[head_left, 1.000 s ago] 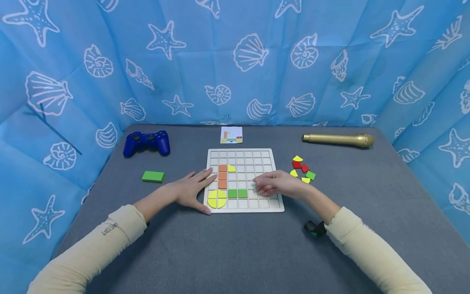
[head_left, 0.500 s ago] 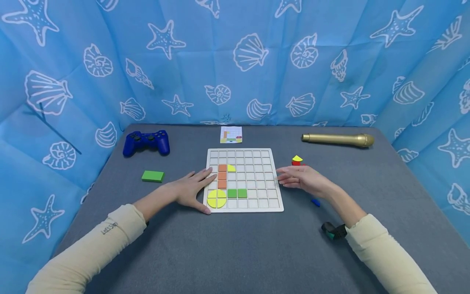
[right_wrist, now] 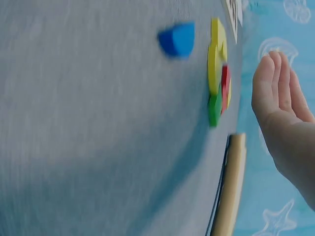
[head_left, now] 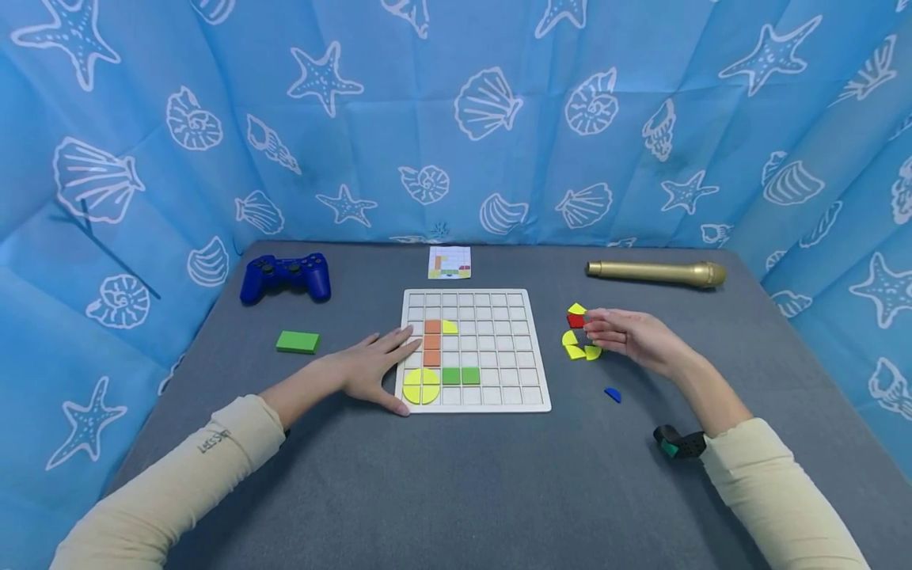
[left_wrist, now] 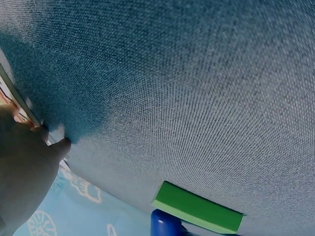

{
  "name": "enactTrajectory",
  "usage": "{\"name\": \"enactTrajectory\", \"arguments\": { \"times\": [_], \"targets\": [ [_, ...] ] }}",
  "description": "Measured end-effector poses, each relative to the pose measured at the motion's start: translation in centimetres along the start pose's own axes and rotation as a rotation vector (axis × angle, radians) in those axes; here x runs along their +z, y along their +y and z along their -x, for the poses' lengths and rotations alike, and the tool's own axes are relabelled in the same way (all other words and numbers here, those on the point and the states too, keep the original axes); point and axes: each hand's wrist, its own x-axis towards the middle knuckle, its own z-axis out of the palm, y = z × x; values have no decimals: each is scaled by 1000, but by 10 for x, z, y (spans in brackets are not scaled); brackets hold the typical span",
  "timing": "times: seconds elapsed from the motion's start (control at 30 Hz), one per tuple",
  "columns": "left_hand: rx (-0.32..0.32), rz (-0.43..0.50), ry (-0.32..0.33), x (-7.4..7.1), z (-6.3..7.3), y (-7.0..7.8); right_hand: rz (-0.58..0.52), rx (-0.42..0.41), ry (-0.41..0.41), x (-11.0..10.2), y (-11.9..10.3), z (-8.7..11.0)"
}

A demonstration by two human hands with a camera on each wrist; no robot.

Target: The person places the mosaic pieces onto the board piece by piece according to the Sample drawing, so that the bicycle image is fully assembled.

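Resting flat on the grey table [head_left: 456,491], the left hand [head_left: 370,370] has its fingers straight and spread, touching the left edge of the white grid board [head_left: 530,396]. On the board lie a yellow circle [head_left: 421,386], two green squares [head_left: 460,375], an orange bar [head_left: 431,342] and a yellow quarter piece [head_left: 449,326]. A blue piece [head_left: 612,394] lies alone to the board's right. Beyond it the right hand [head_left: 637,336], fingers straight and together, holding nothing, hovers over a cluster of loose yellow, red and green pieces [head_left: 577,336]. To the left sits a green block [head_left: 298,342]. Farther back are a blue game controller [head_left: 285,275], a pattern card [head_left: 450,262] and a gold microphone [head_left: 655,272].
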Motion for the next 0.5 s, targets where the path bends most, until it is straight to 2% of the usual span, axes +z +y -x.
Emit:
{"name": "enactTrajectory", "arguments": {
  "times": [0.1,0.27,0.5],
  "targets": [
    [0,-2,-2,0,0,0,15,-5,25,-13,3,1],
    [-2,-5,-4,1,-2,0,105,-7,64,-29,11,4],
    [-9,-1,-4,1,-2,-1,279,-3,134,-35,17,4]
  ]
}}
